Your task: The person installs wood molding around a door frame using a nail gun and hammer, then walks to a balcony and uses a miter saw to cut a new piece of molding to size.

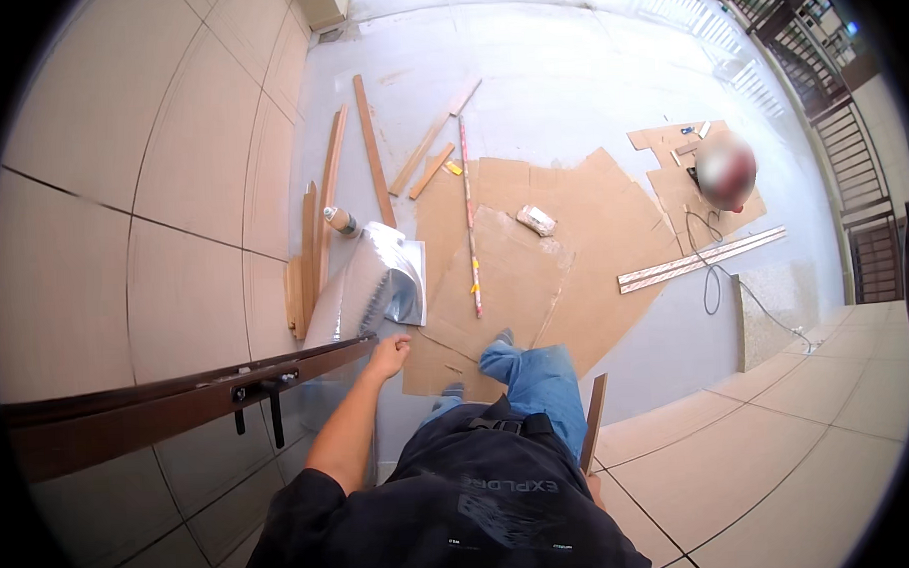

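Observation:
My left hand [388, 355] is beside the end of a brown metal door [178, 399] with a latch and dark handle. Its fingers look curled; whatever they may hold is hidden. Just beyond it lie a crumpled silver sheet [355, 287] and a dark toothed strip [376, 303] that I cannot identify for certain. At my right side, my right hand [595, 487], mostly hidden by my shirt, grips a brown wooden strip [594, 419] that points up and away from me.
Cardboard sheets [595, 299] cover the floor ahead, bearing a wrapped packet [536, 220] and a long red-and-white stick [469, 213]. Wooden strips [372, 147] and a bottle [340, 221] lie near the left tiled wall. A co-worker [726, 171] is at right, near white strips [702, 259] and a cable [715, 275].

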`<state>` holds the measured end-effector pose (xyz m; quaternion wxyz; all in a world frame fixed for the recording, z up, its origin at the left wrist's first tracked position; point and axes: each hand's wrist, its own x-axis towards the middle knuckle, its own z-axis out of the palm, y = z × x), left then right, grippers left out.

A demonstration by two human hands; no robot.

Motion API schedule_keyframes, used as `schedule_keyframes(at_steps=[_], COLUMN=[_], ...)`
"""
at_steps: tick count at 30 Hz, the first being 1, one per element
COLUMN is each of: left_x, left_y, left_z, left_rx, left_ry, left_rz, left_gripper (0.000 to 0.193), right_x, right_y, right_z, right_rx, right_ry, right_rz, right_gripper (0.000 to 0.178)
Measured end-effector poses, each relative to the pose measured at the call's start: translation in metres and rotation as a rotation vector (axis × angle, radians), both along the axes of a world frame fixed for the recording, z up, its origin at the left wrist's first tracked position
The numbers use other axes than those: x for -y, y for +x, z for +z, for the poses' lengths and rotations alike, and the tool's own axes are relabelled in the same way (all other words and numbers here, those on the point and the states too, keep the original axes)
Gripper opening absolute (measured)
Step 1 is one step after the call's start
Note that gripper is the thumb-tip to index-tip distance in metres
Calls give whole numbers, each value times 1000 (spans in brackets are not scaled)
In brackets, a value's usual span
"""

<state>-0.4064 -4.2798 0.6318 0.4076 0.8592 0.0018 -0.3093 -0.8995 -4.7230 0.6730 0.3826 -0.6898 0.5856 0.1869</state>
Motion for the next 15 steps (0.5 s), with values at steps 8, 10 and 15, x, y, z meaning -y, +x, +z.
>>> schedule_keyframes(at_steps=[8, 10, 15], left_x=[133, 149, 147], left_y=[185, 178, 221], left_z=[32, 32, 30], left_rx=[-40, -220, -444], left_ry=[-42, 9, 242], left_rz=[138, 58, -21], left_gripper=[24, 25, 25], right_x=[177, 258, 420], right_y=[279, 340, 574], right_z=[-16, -35, -19], right_rx=[-121, -88, 222], right_ry=[113, 103, -247], right_rz=[76, 120, 365], right_gripper=[39, 38, 31])
